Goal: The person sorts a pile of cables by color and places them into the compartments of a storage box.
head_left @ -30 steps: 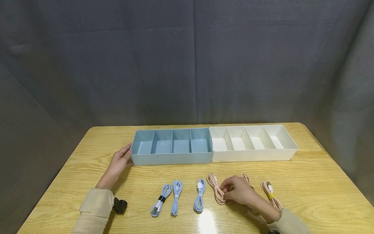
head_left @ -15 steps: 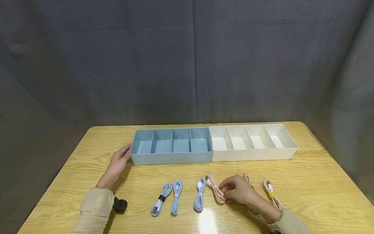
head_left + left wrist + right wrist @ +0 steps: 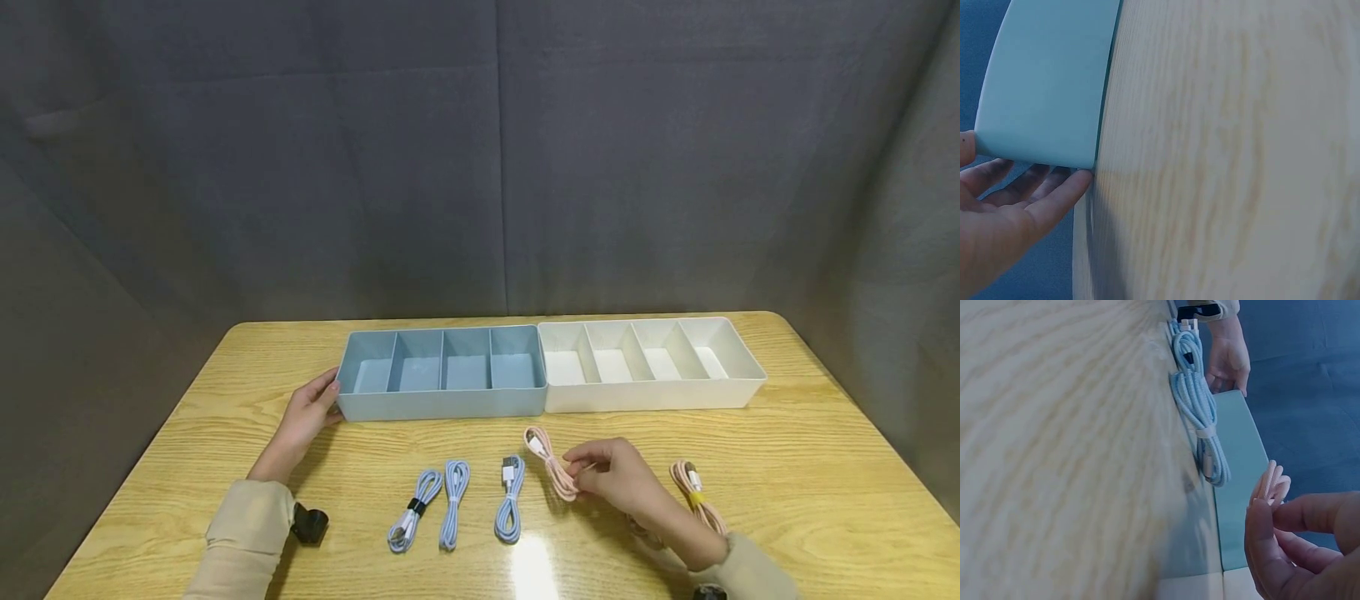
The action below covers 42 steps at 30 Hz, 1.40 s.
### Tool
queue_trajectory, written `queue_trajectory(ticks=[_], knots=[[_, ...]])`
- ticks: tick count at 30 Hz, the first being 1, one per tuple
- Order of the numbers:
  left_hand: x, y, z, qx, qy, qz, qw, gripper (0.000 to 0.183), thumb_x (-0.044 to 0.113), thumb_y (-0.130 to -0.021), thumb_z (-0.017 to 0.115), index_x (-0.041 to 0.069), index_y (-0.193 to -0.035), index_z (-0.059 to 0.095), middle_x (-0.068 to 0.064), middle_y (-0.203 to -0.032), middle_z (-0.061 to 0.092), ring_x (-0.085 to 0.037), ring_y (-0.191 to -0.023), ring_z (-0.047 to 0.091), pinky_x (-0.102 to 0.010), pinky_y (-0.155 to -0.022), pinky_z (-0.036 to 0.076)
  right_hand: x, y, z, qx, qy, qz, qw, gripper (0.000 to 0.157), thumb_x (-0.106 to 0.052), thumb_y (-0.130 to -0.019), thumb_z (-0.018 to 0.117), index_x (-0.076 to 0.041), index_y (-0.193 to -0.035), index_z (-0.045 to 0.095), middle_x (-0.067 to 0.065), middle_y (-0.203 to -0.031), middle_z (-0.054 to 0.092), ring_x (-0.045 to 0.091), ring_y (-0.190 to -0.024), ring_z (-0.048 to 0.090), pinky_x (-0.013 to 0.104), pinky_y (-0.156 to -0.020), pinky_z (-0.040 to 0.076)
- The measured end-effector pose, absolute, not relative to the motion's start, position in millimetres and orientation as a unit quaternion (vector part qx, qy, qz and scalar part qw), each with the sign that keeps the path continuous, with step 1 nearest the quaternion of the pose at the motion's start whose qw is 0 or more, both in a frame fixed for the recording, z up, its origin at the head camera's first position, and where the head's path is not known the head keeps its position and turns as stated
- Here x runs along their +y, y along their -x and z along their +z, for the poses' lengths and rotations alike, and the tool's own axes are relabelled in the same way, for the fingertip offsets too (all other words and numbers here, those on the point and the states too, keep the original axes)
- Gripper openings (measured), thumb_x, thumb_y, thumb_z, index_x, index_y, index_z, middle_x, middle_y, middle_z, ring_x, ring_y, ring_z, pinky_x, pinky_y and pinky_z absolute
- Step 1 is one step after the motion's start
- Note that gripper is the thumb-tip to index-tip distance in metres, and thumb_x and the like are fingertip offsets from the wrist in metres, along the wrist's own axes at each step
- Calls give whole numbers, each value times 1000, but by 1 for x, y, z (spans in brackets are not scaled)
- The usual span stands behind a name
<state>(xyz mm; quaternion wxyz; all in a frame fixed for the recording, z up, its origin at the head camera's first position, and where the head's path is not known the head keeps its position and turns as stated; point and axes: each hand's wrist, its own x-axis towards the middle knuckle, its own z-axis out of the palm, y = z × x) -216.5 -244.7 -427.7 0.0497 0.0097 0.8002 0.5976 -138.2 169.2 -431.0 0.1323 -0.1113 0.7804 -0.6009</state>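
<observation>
In the head view my right hand (image 3: 628, 482) pinches a coiled pink charging cable (image 3: 550, 461) between thumb and fingers, raised over the table. The right wrist view shows only the end of its loops (image 3: 1270, 482) above my fingertips. My left hand (image 3: 303, 412) rests against the left end of a blue divided box (image 3: 442, 407), its fingers extended along the end wall in the left wrist view. Three coiled blue cables (image 3: 452, 504) lie in front of this box. A pink cable with a yellow tie (image 3: 697, 498) lies right of my right hand; another pink cable (image 3: 647, 533) is mostly hidden beneath it.
A white box (image 3: 652, 396) with several compartments stands end to end with the blue one near the back of the wooden table (image 3: 817, 467). A grey curtain (image 3: 480, 167) hangs behind the table.
My right hand has picked the pink cable up off the table and moved it slightly toward the boxes. The left hand stays at the blue box.
</observation>
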Motion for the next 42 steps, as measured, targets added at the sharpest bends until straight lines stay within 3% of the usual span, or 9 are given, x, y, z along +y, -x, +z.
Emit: queue_trajectory(ticks=[23,42], knots=[[-245,216,-428,796,-13,603,54,50,21,-101,29,-2,-144,16,-24,-146,19,-38,-129,27,-48,-97,36,163,156,-401,769,92,-630,55,38,18,-75,51,21,-113,51,21,-84,63,13,-67,62,35,-63,55],[-246,216,-429,796,-8,603,53,48,17,-101,28,-2,-144,17,-25,-145,20,-39,-127,30,-49,-97,37,153,186,-389,768,69,-635,44,35,14,-82,53,17,-116,51,21,-89,62,14,-70,62,32,-67,55]])
